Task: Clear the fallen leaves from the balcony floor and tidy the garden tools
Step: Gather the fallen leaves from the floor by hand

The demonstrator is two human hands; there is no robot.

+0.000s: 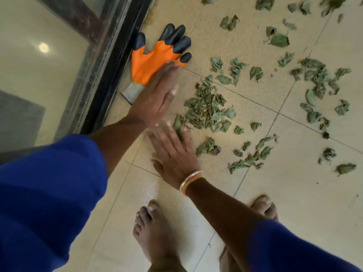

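An orange garden glove with black fingertips lies flat on the beige tiled floor beside the door track. My left hand reaches over it with straight fingers, the fingertips on the glove's palm. My right hand, wearing bangles at the wrist, is spread flat low over the floor, its fingertips at the edge of a pile of dry green leaves. More leaves lie scattered to the right and towards the far side.
A black sliding-door track and glass door run along the left. My bare feet stand on the tiles at the bottom. Blue sleeves cover both arms.
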